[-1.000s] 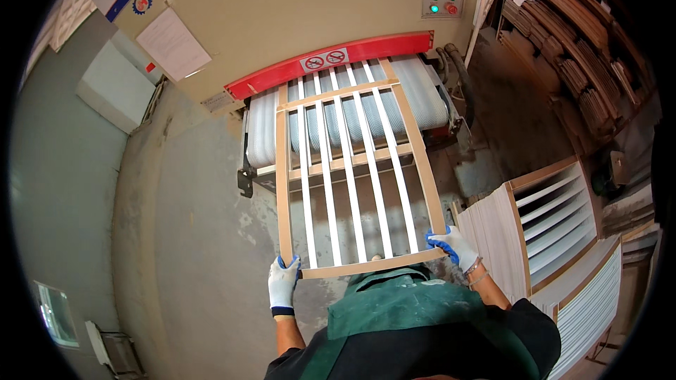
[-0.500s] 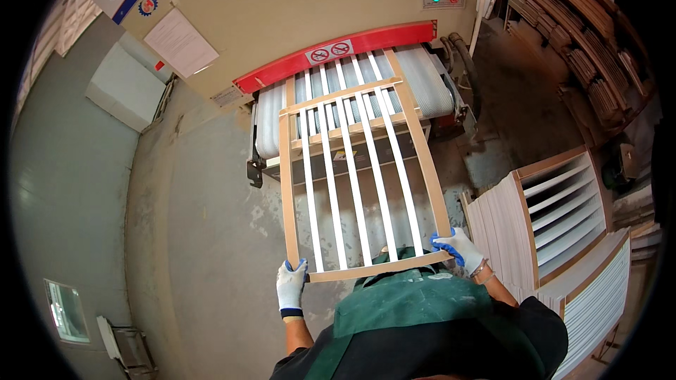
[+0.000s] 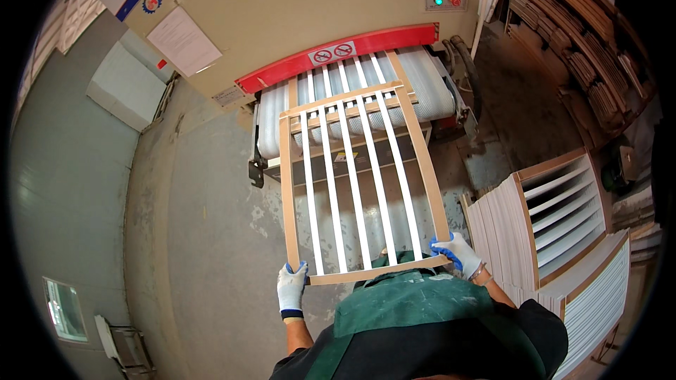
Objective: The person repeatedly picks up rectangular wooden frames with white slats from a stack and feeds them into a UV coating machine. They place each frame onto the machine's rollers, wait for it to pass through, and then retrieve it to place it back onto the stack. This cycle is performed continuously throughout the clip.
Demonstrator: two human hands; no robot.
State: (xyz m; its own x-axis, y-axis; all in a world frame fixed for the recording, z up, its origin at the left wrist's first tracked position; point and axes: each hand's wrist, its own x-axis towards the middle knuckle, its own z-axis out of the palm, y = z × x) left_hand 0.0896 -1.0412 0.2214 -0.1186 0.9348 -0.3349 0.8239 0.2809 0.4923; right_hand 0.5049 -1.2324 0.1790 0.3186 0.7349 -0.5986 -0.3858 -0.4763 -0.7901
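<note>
Two gloved hands are closed on the near corners of a slatted frame (image 3: 359,183) at frame centre: left hand (image 3: 291,287) wrapped round the lower-left corner, right hand (image 3: 456,252) gripped on the lower-right corner. Far end of the frame is laid on the conveyor (image 3: 352,95) under the red guard (image 3: 338,56), upper centre; near end is held up over the floor. Feed judged partly done: far rails are on the belt, most of the length is left outside. Similar frames are stacked (image 3: 556,225) at right.
</note>
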